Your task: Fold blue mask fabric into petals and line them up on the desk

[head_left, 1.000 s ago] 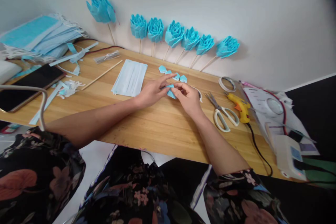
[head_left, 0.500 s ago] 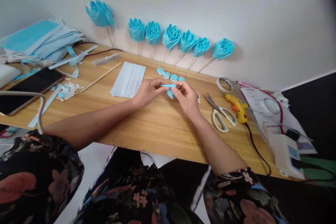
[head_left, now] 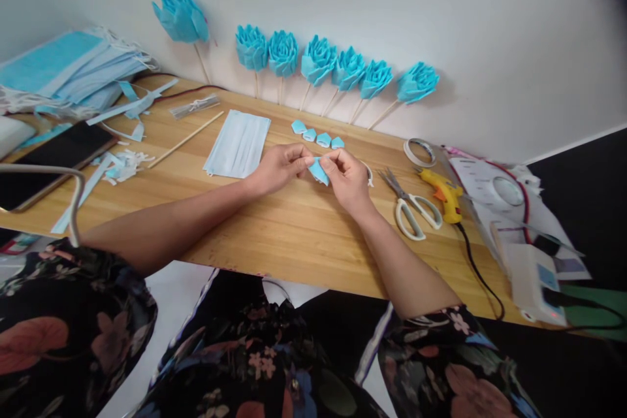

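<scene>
Blue folded piece (head_left: 319, 172): surroundings

A grey cable (head_left: 78, 199) crosses in front of the phone (head_left: 56, 160). Next: thin stick (head_left: 186, 139), flat mask (head_left: 238, 145). The left hand (head_left: 278, 168) pinches the folded piece at its left edge; the right hand (head_left: 349, 184) grips its right side. Small blue pieces (head_left: 323, 140) lie beyond. Scissors (head_left: 409, 204), then glue gun (head_left: 448, 199), lie rightward on the surface (head_left: 294, 235).

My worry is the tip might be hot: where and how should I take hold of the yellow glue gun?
I'd grip the glue gun by its handle, from the near side: it seems to lie flat, handle and cord toward you, nozzle pointing away and left.
</scene>
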{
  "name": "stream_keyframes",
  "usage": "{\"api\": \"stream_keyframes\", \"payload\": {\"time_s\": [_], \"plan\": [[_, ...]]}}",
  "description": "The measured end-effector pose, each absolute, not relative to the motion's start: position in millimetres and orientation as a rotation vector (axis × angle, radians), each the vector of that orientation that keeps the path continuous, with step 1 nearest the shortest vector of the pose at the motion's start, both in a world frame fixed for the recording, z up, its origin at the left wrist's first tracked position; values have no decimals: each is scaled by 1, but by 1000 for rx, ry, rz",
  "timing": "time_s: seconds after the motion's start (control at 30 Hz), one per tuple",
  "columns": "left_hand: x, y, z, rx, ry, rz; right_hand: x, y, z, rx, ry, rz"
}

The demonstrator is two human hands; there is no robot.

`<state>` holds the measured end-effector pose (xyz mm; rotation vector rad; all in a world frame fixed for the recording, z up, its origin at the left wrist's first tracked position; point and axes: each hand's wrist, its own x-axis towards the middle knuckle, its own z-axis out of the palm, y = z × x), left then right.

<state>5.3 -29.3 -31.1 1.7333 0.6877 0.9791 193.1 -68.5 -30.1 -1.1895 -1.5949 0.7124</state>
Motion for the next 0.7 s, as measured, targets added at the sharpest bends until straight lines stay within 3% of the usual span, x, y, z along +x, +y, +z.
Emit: {"api": "stream_keyframes", "payload": {"time_s": [0.23, 0.7], "plan": [[3, -22, -35, 1650, 733, 1080, 197, -62, -35, -1161, -1581, 862], [8, -22, -37, 1683, 722, 1068, 196, -67, -36, -1307, -1817, 531]]}}
